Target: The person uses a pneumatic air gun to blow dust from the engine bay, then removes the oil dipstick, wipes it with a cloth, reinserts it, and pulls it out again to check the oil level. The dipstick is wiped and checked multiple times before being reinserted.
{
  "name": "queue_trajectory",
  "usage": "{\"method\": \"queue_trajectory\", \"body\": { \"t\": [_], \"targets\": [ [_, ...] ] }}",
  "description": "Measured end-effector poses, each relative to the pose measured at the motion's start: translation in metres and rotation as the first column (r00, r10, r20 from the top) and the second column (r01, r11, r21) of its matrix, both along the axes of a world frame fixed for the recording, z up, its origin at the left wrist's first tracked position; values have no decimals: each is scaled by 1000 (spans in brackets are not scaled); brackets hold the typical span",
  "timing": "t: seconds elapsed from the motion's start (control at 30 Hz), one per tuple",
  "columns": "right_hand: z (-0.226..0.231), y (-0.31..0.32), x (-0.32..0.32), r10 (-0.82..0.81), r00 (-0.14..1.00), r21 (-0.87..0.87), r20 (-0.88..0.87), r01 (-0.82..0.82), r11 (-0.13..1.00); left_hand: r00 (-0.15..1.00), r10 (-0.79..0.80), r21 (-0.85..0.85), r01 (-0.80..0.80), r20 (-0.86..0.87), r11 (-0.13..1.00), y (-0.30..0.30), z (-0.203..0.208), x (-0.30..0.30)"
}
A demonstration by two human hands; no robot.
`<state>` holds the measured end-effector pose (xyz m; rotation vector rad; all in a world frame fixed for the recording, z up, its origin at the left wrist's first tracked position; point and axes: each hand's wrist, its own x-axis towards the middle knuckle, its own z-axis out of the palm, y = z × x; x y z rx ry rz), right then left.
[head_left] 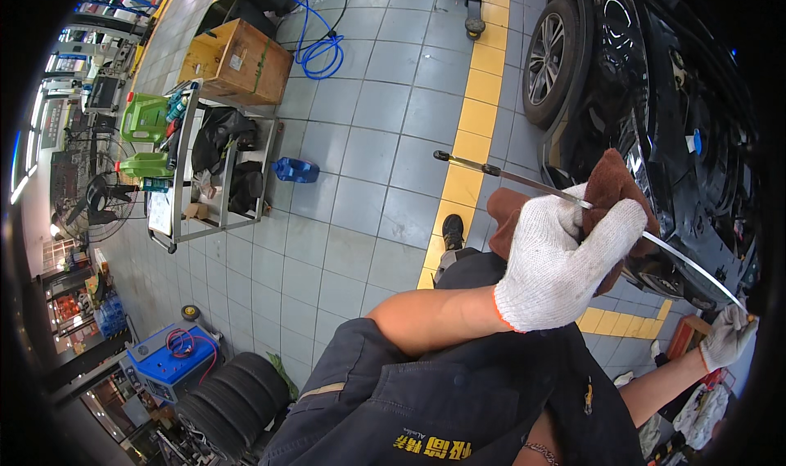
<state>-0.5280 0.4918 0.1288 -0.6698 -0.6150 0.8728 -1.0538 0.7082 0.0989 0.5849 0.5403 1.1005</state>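
My left hand (544, 261), in a white knit glove with an orange cuff edge, is closed round a brown cloth (610, 183). The cloth is folded about a long thin dipstick (696, 267), which passes through the grip. Its dark jointed tip sticks out to the left, over the yellow floor line. The dipstick's other end bends down to the far right, where my right hand (727, 339), gloved too, pinches it by a small orange end. Part of the cloth hangs behind the left hand. Beyond both hands stands a black car (630, 81).
A wheeled cart (223, 230) with green jugs stands at left, a blue jug (295, 169) on the tiles beside it. Behind are a wooden box (246, 65) and a coiled blue hose (319, 56). Stacked tires (237, 400) and a blue machine (172, 355) stand lower left.
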Motion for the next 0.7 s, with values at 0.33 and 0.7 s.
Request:
{"method": "queue_trajectory", "body": {
  "t": [0.33, 0.7],
  "targets": [
    [1, 4, -2, -57, 998, -2, 16, 57, 998, 998, 10, 36, -7, -69, 999, 3, -2, -2],
    [0, 5, -2, -1, 999, -5, 38, 1, 1000, 995, -67, -63, 71, 75, 995, 4, -1, -3]
  ]
}}
